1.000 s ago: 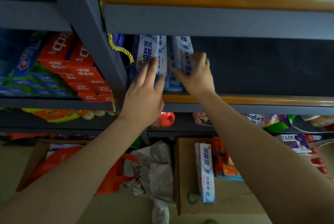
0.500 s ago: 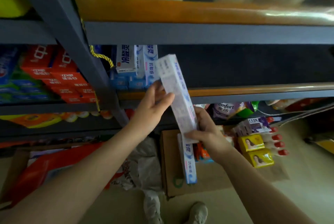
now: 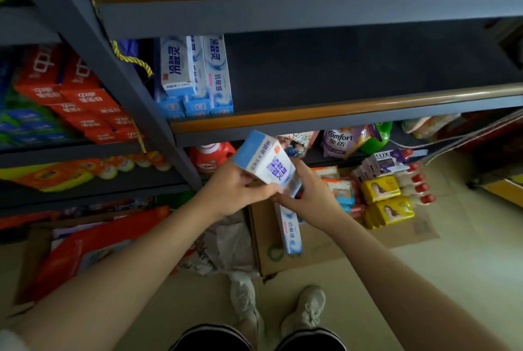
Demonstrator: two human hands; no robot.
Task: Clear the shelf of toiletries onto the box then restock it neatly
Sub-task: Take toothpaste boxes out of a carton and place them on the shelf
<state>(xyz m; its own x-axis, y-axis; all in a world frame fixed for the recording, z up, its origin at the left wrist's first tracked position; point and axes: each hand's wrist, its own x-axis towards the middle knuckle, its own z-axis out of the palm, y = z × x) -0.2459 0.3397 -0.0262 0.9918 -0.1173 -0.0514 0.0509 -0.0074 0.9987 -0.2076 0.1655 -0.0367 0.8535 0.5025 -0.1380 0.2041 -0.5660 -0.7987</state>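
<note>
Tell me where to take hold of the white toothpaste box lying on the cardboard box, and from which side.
Take the toothpaste box across its two long sides near its bare lower half, coming from above. It lies flat and lengthwise on the cardboard box, so a grip spans its narrow width; its upper end is hidden under the right hand.

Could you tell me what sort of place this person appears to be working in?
Most likely a small shop or its stockroom. Metal shelving holds many identical toothpaste boxes and red boxes, and soap packs sit on a flattened cardboard box on the floor.
</note>
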